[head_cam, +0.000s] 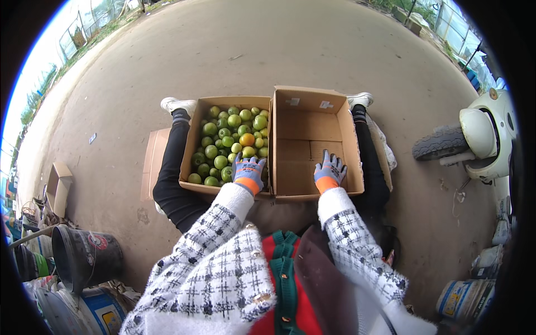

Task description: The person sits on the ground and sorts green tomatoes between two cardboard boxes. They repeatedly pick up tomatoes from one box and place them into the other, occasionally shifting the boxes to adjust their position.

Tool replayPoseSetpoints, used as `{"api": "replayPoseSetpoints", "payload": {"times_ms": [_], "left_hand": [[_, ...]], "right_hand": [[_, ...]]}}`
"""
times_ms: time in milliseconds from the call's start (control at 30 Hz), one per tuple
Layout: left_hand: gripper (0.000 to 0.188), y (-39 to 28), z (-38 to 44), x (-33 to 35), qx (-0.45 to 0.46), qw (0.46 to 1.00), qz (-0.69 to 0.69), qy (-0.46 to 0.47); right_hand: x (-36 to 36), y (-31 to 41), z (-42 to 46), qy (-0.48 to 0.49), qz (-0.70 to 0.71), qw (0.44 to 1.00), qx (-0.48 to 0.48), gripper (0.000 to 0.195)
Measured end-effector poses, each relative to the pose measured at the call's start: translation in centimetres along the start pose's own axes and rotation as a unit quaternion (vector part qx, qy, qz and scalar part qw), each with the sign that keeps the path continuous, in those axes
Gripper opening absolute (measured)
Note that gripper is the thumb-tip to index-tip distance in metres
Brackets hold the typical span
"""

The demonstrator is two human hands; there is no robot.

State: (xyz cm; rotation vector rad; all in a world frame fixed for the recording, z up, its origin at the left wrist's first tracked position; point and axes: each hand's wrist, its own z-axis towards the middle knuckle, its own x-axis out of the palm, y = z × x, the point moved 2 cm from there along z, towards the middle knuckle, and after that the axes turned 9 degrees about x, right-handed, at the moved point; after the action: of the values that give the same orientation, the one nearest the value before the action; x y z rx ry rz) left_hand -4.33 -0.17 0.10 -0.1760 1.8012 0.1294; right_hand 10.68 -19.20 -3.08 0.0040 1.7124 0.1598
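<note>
Two open cardboard boxes stand side by side between my legs. The left cardboard box [190, 138] holds many round green fruits, like unripe tomatoes [234, 120], and one orange fruit [247, 139] among them. My left hand [249, 172], in a grey and orange work glove, lies over the fruits at that box's near right corner; its palm side is hidden, so whether it grips one cannot be told. In the right cardboard box [310, 125] no fruit shows. My right hand [331, 171], gloved alike, reaches in over its near side with fingers spread and nothing seen in them.
Flat cardboard [155, 163] lies under my left leg. A black bucket [88, 257], more pails and a small open carton [59, 188] are at the left. To the right stand a scooter with its front wheel [441, 143] towards me and a white pail [465, 298].
</note>
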Motion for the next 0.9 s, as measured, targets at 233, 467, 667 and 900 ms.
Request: {"api": "replayPoseSetpoints", "payload": {"times_ms": [233, 467, 667, 900], "left_hand": [[0.085, 1.3, -1.0, 0.1, -0.12, 0.947, -0.238, -0.178], [0.051, -0.8, -1.5, 2.3, 0.048, 0.681, -0.642, -0.349], [0.056, 1.9, -3.0, -1.5, -0.073, 0.941, -0.147, -0.297], [0.074, 3.7, -2.6, -0.3, -0.12, 0.993, 0.015, 0.005]], "right_hand": [[-1.8, 1.6, -2.7, -0.102, 0.217, 0.899, -0.367, 0.069], [-5.5, 6.5, -9.1, 0.01, 0.353, 0.81, -0.468, 0.072], [-2.6, 2.2, -4.0, -0.072, 0.315, 0.905, -0.276, 0.055], [-1.9, -1.8, -0.2, -0.116, -0.024, 0.988, -0.102, 0.054]]}}
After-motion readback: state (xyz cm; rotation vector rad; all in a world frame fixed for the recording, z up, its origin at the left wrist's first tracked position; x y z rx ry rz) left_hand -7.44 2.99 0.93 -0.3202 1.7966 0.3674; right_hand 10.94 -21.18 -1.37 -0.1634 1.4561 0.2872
